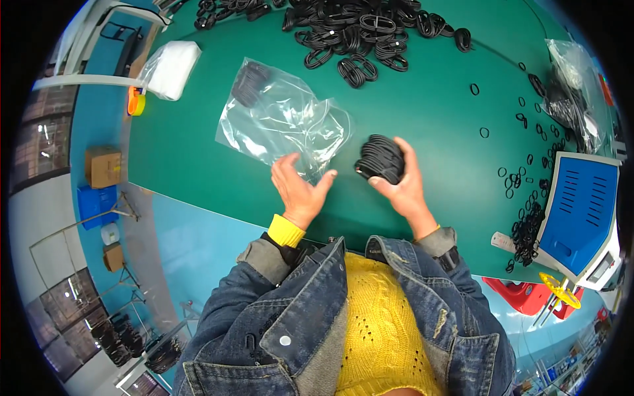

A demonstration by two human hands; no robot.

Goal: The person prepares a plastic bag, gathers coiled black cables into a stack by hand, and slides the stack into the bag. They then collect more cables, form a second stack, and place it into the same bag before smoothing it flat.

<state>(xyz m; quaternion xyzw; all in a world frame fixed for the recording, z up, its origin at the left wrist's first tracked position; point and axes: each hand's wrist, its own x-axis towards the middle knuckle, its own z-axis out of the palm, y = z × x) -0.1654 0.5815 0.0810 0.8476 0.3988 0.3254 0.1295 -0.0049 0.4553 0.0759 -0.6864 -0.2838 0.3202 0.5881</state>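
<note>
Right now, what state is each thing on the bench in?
Cable bundle: coiled, gripped in the right hand.
Clear bag: lying flat and crumpled on the green bench, one dark coil inside near its far corner, left hand touching its near edge.
Cable pile: loose coils heaped at the far edge.
Small black rings: scattered loose at the right.
Blue machine: standing at the right edge; on or off cannot be told.
</note>
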